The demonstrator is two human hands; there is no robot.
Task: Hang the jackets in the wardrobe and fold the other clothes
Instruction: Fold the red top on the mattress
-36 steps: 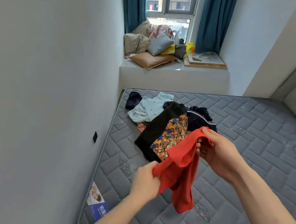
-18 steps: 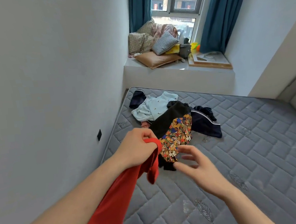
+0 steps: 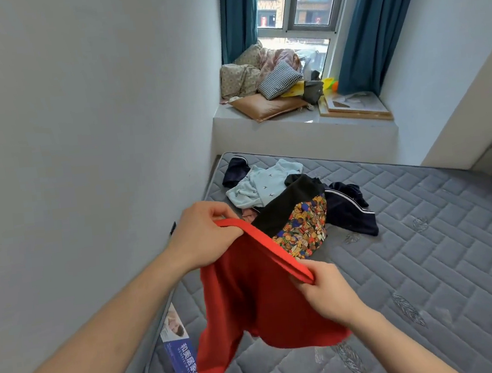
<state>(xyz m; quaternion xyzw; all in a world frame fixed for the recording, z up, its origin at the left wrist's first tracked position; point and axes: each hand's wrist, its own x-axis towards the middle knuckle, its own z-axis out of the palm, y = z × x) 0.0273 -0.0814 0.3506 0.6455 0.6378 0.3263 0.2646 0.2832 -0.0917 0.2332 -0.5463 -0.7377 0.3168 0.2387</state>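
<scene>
I hold a red garment (image 3: 256,300) in the air above the near left corner of the grey mattress (image 3: 428,258). My left hand (image 3: 204,236) grips one end of its hemmed edge, and my right hand (image 3: 325,290) pinches the other end, so the edge stretches between them while the cloth hangs below. Behind it a pile of clothes lies on the mattress: a black garment with a colourful printed panel (image 3: 301,229), a pale blue top (image 3: 262,184), a dark navy piece with white stripes (image 3: 347,209) and another dark piece (image 3: 235,170).
A white wall runs close along the left. A window ledge (image 3: 302,125) beyond the mattress carries pillows, bedding and a flat board, with teal curtains on both sides. A label (image 3: 180,354) is on the mattress's near left corner.
Half a second ago only my left hand held the red garment and my right hand was open. Now my right hand has taken hold of the hem, and the edge is spread between both hands.
</scene>
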